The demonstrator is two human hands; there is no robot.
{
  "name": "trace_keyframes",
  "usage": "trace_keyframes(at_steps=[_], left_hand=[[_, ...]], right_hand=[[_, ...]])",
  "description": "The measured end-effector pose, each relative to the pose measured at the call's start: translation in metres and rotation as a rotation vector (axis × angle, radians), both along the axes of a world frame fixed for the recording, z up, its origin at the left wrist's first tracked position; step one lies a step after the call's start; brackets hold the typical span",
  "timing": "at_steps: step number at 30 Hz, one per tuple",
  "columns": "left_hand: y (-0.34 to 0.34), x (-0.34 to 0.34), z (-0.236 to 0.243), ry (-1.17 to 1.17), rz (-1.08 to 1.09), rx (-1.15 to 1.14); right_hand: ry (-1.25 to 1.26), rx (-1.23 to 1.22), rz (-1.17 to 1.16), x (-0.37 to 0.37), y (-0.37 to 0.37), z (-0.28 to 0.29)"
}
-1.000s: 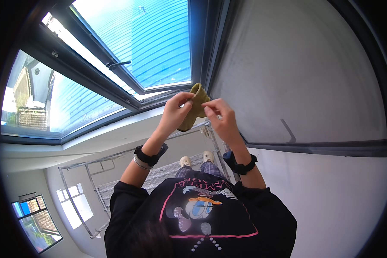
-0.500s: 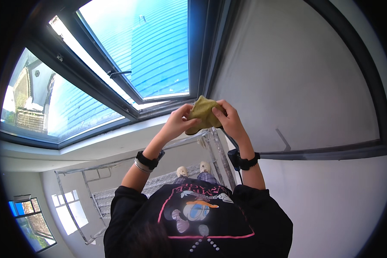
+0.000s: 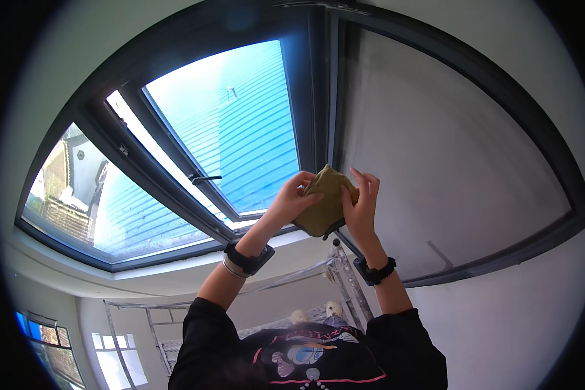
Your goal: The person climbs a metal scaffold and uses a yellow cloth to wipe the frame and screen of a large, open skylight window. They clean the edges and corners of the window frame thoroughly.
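Note:
An olive-green cloth (image 3: pixel 325 207), folded and creased, is held up in front of the window frame between my two hands. My left hand (image 3: pixel 292 203) grips its left side, the thumb lying over the front and the fingers bent at the upper edge. At the right side, my right hand (image 3: pixel 363 211) has its thumb against the cloth, with fingertips reaching up beyond the edge. What the right fingers do behind the cloth is partly hidden. Dark straps with small devices sit on both wrists.
A dark-framed window (image 3: pixel 318 97) spans the wall, its tilted sash (image 3: pixel 240 123) bearing a black handle (image 3: pixel 206 178). To the right is a grey pane (image 3: pixel 455 156). Below stands a paint-spattered metal scaffold (image 3: pixel 351 286), with my shoes on its platform.
The view has tipped upward, showing more of the window's top. Both hands have risen toward the window with the cloth, and the right fingers have lifted and straightened.

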State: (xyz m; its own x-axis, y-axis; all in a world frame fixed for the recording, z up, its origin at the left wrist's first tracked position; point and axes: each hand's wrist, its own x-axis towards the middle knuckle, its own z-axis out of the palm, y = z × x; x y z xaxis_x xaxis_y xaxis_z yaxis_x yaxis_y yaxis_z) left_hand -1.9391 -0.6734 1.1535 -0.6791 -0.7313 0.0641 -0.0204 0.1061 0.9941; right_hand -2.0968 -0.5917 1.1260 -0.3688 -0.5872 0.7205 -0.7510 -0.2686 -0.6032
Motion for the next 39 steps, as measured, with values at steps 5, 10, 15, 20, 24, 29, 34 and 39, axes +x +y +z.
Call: trace_keyframes(at_steps=[5,10,15,20,24,29,34,39], left_hand=[[-0.043,-0.033,0.068,-0.103,0.103,-0.499],[-0.071,-0.061,0.140,-0.134,0.236,-0.642],[-0.108,-0.076,0.162,-0.055,0.317,-0.721],[-0.160,-0.093,0.177,0.035,0.352,-0.857],[-0.161,-0.108,0.179,0.109,0.488,-0.810],[-0.144,-0.109,0.177,-0.071,0.554,-0.617],[-0.144,-0.097,0.174,0.011,0.363,-0.486],[-0.131,-0.099,0.181,-0.076,0.405,-0.622]], right_hand=[[0.330,-0.233,-0.081,-0.010,-0.048,0.042],[0.502,-0.339,-0.220,-0.028,-0.099,0.096],[0.626,-0.407,-0.342,-0.040,-0.138,0.127],[0.709,-0.364,-0.437,-0.051,-0.170,0.156],[0.689,-0.245,-0.431,-0.054,-0.185,0.161],[0.642,-0.168,-0.385,-0.057,-0.190,0.152],[0.568,-0.172,-0.294,-0.049,-0.186,0.151],[0.559,-0.066,-0.342,-0.044,-0.180,0.157]])
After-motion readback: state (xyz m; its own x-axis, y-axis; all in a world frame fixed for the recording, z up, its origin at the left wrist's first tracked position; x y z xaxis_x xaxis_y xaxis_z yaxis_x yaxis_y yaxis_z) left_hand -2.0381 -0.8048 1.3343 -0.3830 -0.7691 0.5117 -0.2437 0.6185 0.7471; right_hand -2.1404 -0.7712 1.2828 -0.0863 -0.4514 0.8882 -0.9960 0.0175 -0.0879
